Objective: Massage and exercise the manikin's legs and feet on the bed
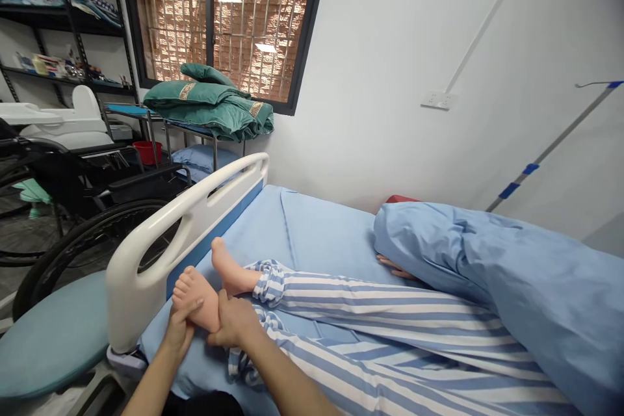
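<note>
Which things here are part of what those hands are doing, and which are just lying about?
In use: left hand, right hand, and the bare foot they grip.

Just nearby: white bed rail, wheelchair, green quilt, red bucket.

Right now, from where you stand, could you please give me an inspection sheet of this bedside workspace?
Surface: hospital bed with a blue sheet and a white side rail.
Job's things: bare foot near the rail, a second bare foot beside it, striped trousers.
Clutter: bunched blue blanket on the bed.
Hands: left hand on the sole; right hand at the heel.
Cables: nothing seen.
Surroundings: black wheelchair, green quilts on a trolley, shelves, barred window.
</note>
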The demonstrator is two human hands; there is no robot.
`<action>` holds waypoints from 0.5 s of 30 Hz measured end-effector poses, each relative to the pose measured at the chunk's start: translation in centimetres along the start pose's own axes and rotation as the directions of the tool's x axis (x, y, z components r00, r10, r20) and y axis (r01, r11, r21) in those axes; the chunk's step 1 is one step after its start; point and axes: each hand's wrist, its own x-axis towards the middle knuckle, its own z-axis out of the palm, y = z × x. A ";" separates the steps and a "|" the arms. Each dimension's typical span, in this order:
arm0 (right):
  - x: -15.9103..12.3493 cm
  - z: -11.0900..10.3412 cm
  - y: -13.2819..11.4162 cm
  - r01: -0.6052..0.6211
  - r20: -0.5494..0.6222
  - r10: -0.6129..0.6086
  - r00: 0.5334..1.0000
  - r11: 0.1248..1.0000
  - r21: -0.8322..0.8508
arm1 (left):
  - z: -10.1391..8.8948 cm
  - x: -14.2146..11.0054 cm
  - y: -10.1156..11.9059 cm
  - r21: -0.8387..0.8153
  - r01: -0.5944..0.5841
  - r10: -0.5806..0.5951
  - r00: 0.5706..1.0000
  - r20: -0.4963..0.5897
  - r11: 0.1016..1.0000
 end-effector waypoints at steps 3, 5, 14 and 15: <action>0.1 0.1 0.0 -0.006 -0.002 0.006 1.000 1.000 0.003 | 0.2 0.1 -1.0 -0.100 -0.001 -0.005 0.998 -0.057 0.995; 0.1 0.1 0.0 -0.009 -0.003 0.009 1.000 1.000 -0.001 | -0.2 0.4 -0.9 -0.068 0.021 -0.022 1.000 -0.014 0.997; 0.1 0.5 0.1 -0.005 -0.020 0.005 1.000 1.000 -0.007 | -2.0 1.2 2.1 0.349 0.018 -0.115 0.958 0.261 0.937; 0.1 0.6 0.1 -0.003 -0.021 0.003 1.000 1.000 -0.007 | -2.0 1.0 2.5 0.388 0.008 -0.125 0.953 0.275 0.921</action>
